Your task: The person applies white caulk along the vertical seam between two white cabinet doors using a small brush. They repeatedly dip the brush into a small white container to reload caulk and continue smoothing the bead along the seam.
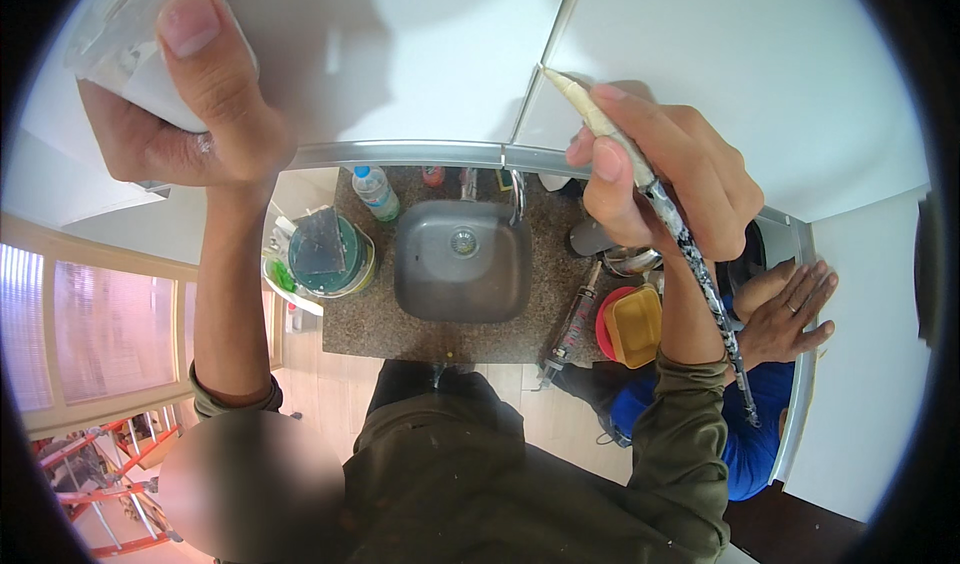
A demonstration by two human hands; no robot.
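Note:
My left hand [200, 114] is closed round a translucent plastic container [105, 34] with white material in it, held up at the top left against a white cabinet front [420, 54]. My right hand [665, 164] grips a long thin tool [686, 248], perhaps a brush, with a cream pointed end and a black shaft spattered white. That pale tip is at the dark seam between two white cabinet doors; whether it touches is hard to tell.
Below are a steel sink [463, 289], a bottle [375, 194], a bucket [340, 276], a caulking gun [572, 329] and yellow tub [635, 329] on a granite counter [360, 339]. Another person's hands [785, 319] rest by a right-hand panel. Ladders [110, 494] stand lower left.

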